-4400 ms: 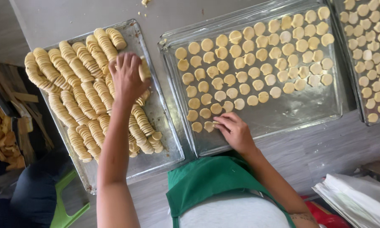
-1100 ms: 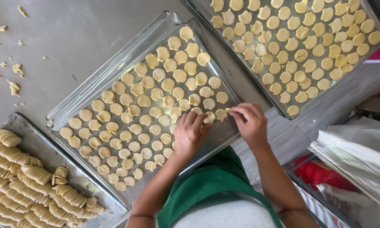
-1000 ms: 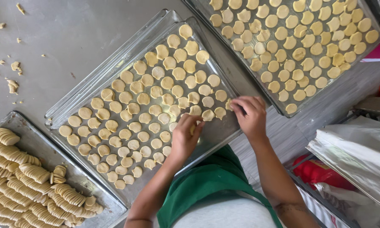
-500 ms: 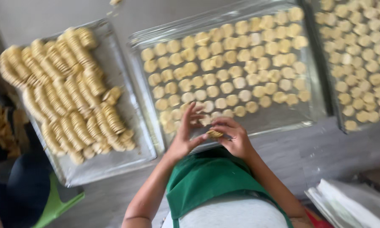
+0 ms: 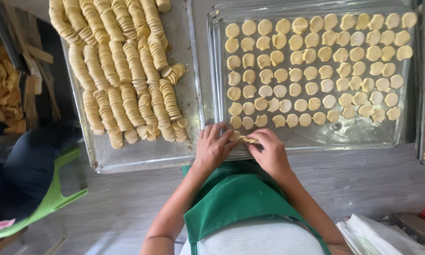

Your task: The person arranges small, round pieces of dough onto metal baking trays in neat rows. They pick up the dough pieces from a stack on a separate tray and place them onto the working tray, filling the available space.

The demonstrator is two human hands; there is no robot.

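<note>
Both hands stayed at tray's near edge | left hand (image 5: 212,150), right hand (image 5: 269,152): fingers pinched on dough discs (image 5: 241,138) | baking tray (image 5: 311,139).

A grey table top (image 5: 127,203) with a faint wood grain fills the lower and middle frame; a green plastic chair (image 5: 52,198) is seen at lower left; dark wooden slats (image 5: 31,89) are seen at upper left; everything is evenly, softly lit.
</note>
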